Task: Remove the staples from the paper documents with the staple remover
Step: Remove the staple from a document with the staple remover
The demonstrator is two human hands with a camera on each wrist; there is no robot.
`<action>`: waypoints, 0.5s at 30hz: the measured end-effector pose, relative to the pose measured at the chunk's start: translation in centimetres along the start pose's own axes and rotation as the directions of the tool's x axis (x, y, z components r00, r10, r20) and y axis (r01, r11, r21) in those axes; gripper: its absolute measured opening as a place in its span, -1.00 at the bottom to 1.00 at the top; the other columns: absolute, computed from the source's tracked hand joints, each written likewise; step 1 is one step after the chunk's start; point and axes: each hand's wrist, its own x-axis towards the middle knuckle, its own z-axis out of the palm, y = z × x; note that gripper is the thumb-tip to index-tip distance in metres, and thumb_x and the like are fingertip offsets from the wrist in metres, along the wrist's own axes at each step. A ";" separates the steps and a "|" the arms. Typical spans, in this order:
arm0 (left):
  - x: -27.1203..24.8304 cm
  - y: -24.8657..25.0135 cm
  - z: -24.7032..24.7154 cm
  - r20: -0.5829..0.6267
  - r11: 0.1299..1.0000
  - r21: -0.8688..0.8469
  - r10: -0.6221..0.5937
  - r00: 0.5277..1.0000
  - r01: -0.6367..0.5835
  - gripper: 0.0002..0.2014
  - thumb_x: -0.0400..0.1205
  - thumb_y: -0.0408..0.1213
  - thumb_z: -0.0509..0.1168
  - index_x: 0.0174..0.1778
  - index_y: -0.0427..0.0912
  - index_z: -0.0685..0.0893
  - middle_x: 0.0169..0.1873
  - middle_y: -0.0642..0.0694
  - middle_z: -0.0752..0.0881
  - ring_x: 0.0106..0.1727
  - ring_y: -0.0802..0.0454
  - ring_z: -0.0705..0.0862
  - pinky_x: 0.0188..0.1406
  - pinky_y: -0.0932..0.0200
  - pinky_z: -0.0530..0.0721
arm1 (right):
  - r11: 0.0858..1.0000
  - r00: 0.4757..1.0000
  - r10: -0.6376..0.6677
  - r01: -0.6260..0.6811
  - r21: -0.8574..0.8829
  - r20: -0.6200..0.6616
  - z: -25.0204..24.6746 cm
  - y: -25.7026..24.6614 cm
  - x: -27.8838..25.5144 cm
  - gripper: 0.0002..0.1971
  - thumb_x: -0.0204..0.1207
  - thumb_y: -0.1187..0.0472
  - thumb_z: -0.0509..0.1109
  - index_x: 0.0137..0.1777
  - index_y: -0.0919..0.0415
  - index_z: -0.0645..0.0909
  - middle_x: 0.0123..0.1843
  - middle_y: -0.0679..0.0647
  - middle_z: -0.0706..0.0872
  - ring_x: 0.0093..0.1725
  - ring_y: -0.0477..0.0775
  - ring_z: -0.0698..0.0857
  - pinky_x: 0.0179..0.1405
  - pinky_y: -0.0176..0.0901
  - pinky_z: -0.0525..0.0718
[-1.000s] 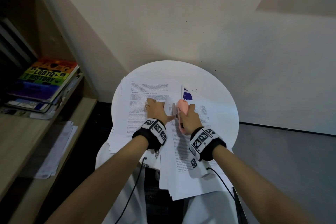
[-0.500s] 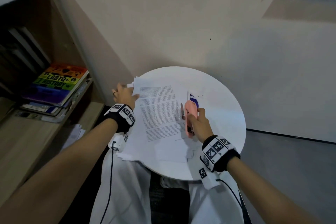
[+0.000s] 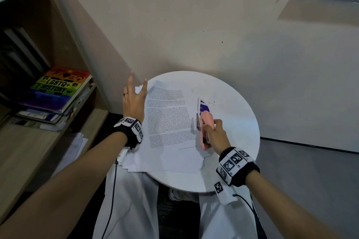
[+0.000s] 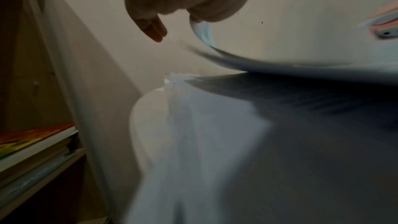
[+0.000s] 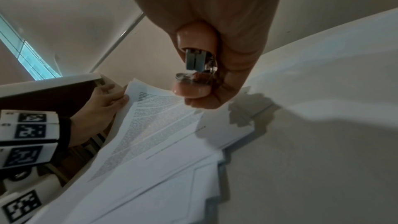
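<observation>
A stack of printed paper documents point(image 3: 167, 118) lies on the round white table point(image 3: 233, 122), fanned out at its near edge. My right hand point(image 3: 215, 132) grips the pink staple remover point(image 3: 205, 130) beside the stack's right edge; its metal jaws point(image 5: 193, 67) point at the pages. My left hand point(image 3: 134, 99) is at the stack's far left corner with its fingers straight. Its thumb point(image 4: 193, 18) curls the top sheet's corner point(image 4: 204, 33) upward. No staple shows in any view.
A small purple-and-white card point(image 3: 204, 105) stands just behind the remover. A wooden shelf point(image 3: 29, 151) on the left holds a pile of books point(image 3: 58, 91) and loose sheets. The wall rises right behind the table. My lap is under the near rim.
My left hand left the middle of the pages and went to the stack's far left corner, where its fingers straightened. The right hand kept hold of the staple remover at the right edge.
</observation>
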 end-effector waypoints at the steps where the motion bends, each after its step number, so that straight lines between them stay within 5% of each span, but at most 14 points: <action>1: 0.0 0.0 0.0 0.001 1.000 0.001 0.023 1.000 -0.023 -0.48 0.62 -0.35 0.32 0.52 -0.02 0.44 0.60 -0.27 0.17 0.41 -0.40 0.37 0.37 -0.30 0.45 | 1.000 1.000 0.002 -0.002 -0.001 -0.001 0.1 0.1 0.0 -0.81 0.69 0.17 0.14 0.21 0.16 0.24 0.06 0.23 0.55 -0.24 0.06 0.58 -0.48 -0.22 0.55; 3: -0.4 0.4 -0.1 -0.010 0.991 -0.101 0.090 0.996 -0.091 -0.67 0.65 -0.40 0.27 0.34 -0.16 0.64 0.36 -0.31 0.56 0.30 -0.36 0.47 0.26 -0.25 0.51 | 1.000 1.000 0.012 -0.012 0.004 0.000 0.2 0.2 0.0 -0.80 0.68 0.16 0.15 0.22 0.16 0.24 0.08 0.24 0.56 -0.17 0.14 0.58 -0.37 -0.15 0.58; 5: -1.0 1.1 -0.6 0.039 0.949 -0.313 0.045 0.998 -0.031 -0.76 0.69 -0.39 0.18 0.19 -0.23 0.70 0.07 -0.22 0.74 0.07 -0.18 0.61 0.06 0.06 0.56 | 1.000 1.000 0.023 -0.023 0.019 -0.001 0.3 0.4 0.1 -0.76 0.66 0.15 0.17 0.25 0.16 0.26 0.08 0.25 0.58 -0.14 0.18 0.61 -0.25 -0.03 0.64; 7: -2.0 2.2 -0.9 0.151 0.875 -0.472 -0.046 0.988 0.112 -0.80 0.72 -0.37 0.12 0.17 -0.26 0.61 -0.08 -0.17 0.74 -0.12 -0.06 0.61 -0.19 0.20 0.50 | 0.999 1.000 0.026 -0.025 0.035 -0.006 0.1 0.3 0.1 -0.72 0.65 0.14 0.18 0.29 0.17 0.27 0.11 0.26 0.59 -0.09 0.24 0.63 -0.21 0.00 0.66; 11: -3.9 4.6 0.2 0.289 0.605 -0.729 -0.152 0.945 0.320 -0.63 0.65 -0.50 0.20 0.31 -0.14 0.31 -0.11 -0.22 0.68 -0.12 -0.06 0.63 -0.12 0.17 0.59 | 0.997 0.999 -0.016 0.019 0.073 -0.045 -0.8 -0.1 -0.1 -0.75 0.66 0.13 0.19 0.27 0.11 0.28 0.11 0.24 0.60 -0.08 0.23 0.64 -0.13 0.04 0.67; 15: -6.3 8.0 2.3 0.416 0.601 -0.705 -0.082 0.906 0.378 -0.49 0.59 -0.59 0.20 0.38 -0.09 0.25 -0.23 -0.18 0.60 -0.25 -0.07 0.59 -0.16 -0.01 0.68 | 0.999 0.999 -0.032 0.033 0.043 -0.032 -1.5 -0.5 -0.2 -0.75 0.64 0.15 0.20 0.26 0.07 0.28 0.13 0.24 0.61 -0.05 0.26 0.65 -0.06 0.16 0.71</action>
